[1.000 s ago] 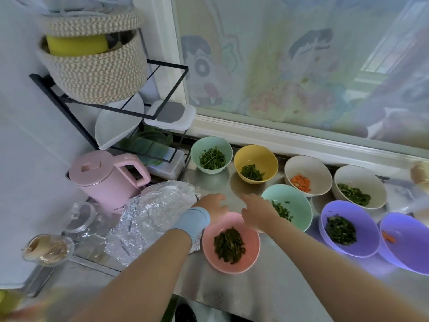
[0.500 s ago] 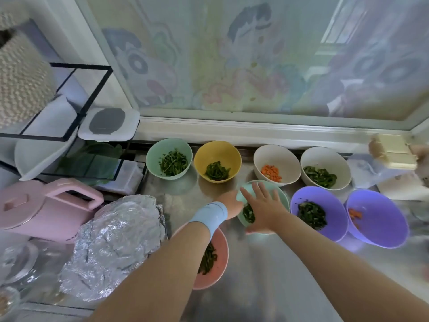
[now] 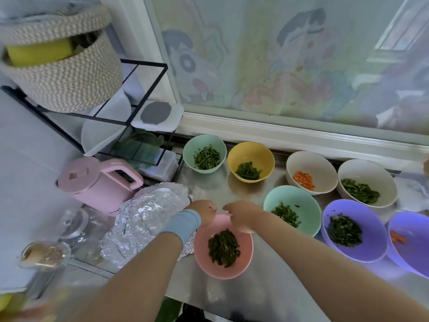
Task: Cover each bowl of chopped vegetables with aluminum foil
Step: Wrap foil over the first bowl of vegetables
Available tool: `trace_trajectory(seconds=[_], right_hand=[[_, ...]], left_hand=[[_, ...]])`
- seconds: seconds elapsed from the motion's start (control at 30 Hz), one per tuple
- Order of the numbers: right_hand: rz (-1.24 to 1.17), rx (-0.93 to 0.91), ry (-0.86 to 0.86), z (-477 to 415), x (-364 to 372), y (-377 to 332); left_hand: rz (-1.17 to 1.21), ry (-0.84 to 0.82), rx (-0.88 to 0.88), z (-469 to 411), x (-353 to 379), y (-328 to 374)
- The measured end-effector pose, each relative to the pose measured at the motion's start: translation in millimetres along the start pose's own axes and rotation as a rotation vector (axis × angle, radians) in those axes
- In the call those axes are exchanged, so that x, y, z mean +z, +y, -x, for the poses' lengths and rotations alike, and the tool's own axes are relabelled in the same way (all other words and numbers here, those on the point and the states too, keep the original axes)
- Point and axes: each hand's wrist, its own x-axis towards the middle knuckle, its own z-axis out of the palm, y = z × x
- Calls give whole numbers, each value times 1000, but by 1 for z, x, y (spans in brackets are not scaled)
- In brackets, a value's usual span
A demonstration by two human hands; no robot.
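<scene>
Head view: the left hand (image 3: 205, 211) and right hand (image 3: 241, 216) sit close together, fingers curled, at the far rim of the pink bowl (image 3: 232, 273) of greens. I cannot tell whether they grip it. Crumpled foil (image 3: 144, 219) lies just left of the bowl, under the left wrist.

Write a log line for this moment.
left hand: curled at pink bowl rim | right hand: same rim | foil: crumpled beside bowl | bowl: uncovered

Single head-worn view, looking forward and down, close over counter (image 3: 267, 296)
</scene>
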Motion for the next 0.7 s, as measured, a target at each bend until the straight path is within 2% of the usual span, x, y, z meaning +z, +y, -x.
trace_trajectory(seconds=[0.2,0.33,0.43,0.53,0.63,0.7], right_hand=[[206,13,-26,-3,0,-24],[211,12,18,-26,-13,-50],[123,-45,43,-55,-13,-82],[-64,10,108,-76,-10,-115],[-207,76,132,-101,-3,-138],[-285,167,163,-115,2,-149]], left_hand=[[214,-30,26,31,13,-21],[311,52,9,41,3,-39],[302,258,-58,43,-14,-78],[253,446,-189,43,-22,-128],[299,528,-349,43,-21,-171],[404,516,-405,41,-16,-192]])
